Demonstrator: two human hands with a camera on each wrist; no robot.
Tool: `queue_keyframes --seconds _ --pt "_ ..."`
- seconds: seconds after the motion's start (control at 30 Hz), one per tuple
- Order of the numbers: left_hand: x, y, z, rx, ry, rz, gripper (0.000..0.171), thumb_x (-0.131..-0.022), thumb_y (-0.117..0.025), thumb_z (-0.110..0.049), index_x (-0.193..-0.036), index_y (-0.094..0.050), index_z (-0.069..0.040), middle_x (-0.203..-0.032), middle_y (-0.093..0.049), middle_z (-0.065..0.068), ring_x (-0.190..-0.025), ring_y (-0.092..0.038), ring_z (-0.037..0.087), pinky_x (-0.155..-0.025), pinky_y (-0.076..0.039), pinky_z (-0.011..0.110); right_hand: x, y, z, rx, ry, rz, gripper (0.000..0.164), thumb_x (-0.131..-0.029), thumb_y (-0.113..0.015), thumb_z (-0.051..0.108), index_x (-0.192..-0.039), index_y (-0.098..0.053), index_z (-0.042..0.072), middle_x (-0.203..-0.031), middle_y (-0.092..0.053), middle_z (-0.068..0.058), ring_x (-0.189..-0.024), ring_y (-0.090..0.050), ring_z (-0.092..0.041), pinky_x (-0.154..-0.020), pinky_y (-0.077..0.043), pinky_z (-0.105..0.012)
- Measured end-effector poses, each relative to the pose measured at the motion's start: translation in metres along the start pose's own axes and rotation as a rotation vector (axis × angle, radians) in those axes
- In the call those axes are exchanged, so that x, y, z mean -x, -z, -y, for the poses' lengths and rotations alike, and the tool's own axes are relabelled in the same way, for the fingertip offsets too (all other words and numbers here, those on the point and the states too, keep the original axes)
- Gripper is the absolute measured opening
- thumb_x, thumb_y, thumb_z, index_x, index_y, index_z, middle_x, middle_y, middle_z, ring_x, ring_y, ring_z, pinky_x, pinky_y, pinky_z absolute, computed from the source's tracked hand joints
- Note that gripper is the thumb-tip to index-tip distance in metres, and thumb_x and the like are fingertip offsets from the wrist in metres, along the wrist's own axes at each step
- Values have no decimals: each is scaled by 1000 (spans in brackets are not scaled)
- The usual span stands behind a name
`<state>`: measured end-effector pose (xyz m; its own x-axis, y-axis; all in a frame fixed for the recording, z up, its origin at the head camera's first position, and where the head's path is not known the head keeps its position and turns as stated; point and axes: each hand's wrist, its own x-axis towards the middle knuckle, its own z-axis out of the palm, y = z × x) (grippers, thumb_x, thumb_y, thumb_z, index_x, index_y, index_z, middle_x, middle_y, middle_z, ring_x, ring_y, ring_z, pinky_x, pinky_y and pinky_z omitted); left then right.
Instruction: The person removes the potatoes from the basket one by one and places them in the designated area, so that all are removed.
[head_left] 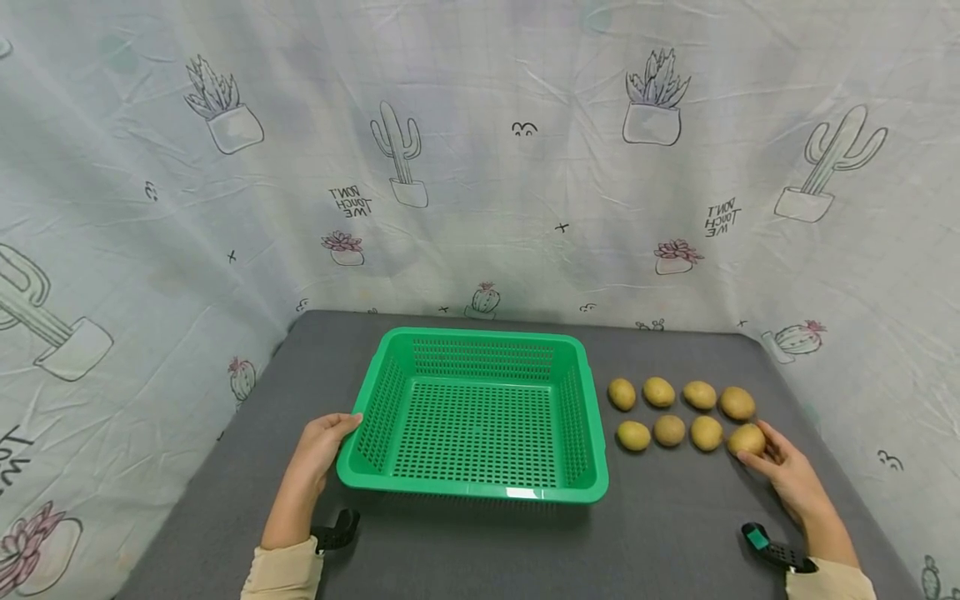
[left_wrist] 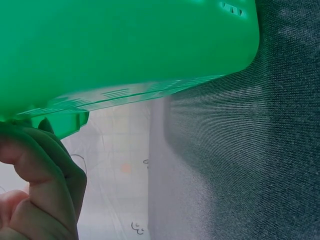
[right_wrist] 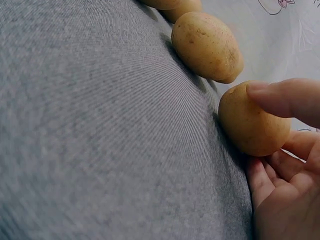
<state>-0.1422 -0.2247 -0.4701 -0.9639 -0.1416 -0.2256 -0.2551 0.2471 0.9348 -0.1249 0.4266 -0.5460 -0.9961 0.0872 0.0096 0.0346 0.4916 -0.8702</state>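
Note:
A green plastic basket [head_left: 480, 489] with slotted walls and floor stands on the grey table, with nothing inside. My left hand [head_left: 322, 450] holds its left rim, thumb and fingers at the edge; the left wrist view shows the fingers [left_wrist: 55, 175] curled by the basket's side [left_wrist: 125, 45]. On the right, my right hand [head_left: 791, 475] grips the near-right potato [head_left: 746, 439] between thumb and fingers. In the right wrist view the thumb lies over that potato [right_wrist: 252, 125], which is close over the cloth. Several other potatoes [head_left: 707, 433] lie in two rows beside the basket.
Grey cloth covers the table [head_left: 675, 533]. Behind it and along both sides hangs a pale curtain [head_left: 480, 167] printed with cacti and potted plants. The far potato row [head_left: 658, 392] runs right of the basket. A black strap [head_left: 780, 550] is on my right wrist.

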Motion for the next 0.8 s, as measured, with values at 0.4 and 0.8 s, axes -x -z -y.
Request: queue_keyframes --seconds 0.4,0.8 --pt "-1 0 1 -2 -6 3 42 -99 -50 -28 -115 -56 10 -78 -62 2 -64 -58 10 -61 -49 29 1 0 -5 -49 11 4 78 -98 -54 18 -149 0 -6 -155 -3 -18 -116 -24 24 -88 -25 3" --pt "-1 0 1 4 -3 2 42 -99 -51 -28 -115 -56 10 -78 -62 2 -64 -58 10 -61 -50 29 1 0 -4 -56 2 -1 80 -98 -55 19 -149 2 -6 -156 -4 -4 -111 -25 28 -86 -25 2"
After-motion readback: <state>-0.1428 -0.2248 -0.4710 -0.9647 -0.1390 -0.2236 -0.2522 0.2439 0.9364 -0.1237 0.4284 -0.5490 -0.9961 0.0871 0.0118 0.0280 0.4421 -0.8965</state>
